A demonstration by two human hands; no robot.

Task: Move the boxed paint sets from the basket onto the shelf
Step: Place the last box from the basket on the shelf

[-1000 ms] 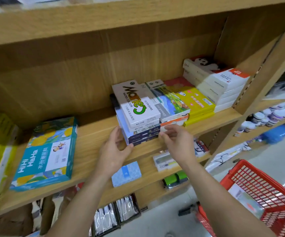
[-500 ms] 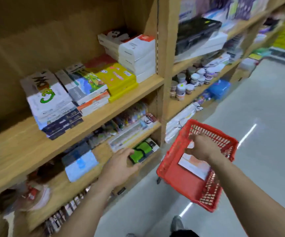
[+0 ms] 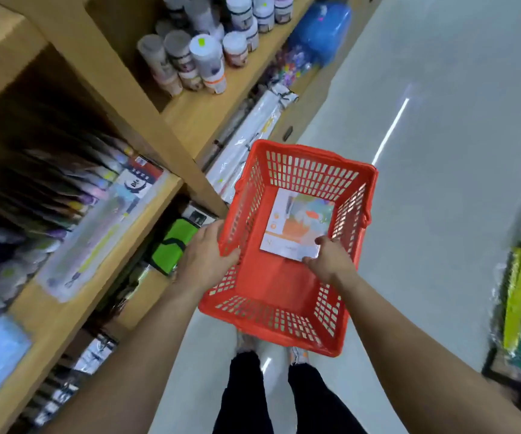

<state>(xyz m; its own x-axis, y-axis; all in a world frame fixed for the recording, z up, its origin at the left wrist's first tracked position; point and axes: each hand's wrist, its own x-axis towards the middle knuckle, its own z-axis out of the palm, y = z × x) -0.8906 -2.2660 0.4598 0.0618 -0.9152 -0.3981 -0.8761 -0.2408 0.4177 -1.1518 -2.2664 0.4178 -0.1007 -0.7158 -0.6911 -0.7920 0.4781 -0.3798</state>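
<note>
One boxed paint set [image 3: 296,220], flat on the floor of one red basket [image 3: 312,151], toward its far wall. Inside the basket, right hand [image 3: 328,258] pinching the box's near edge, thumb on top. Outside, left hand [image 3: 206,255] clasping the left rim, thumb hooked over. Both forearms outstretched.

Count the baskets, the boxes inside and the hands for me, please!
Red basket: 1
Boxed paint set in it: 1 in sight
Hands: 2, the left hand on the rim, the right hand on the box
Total: 4
</note>
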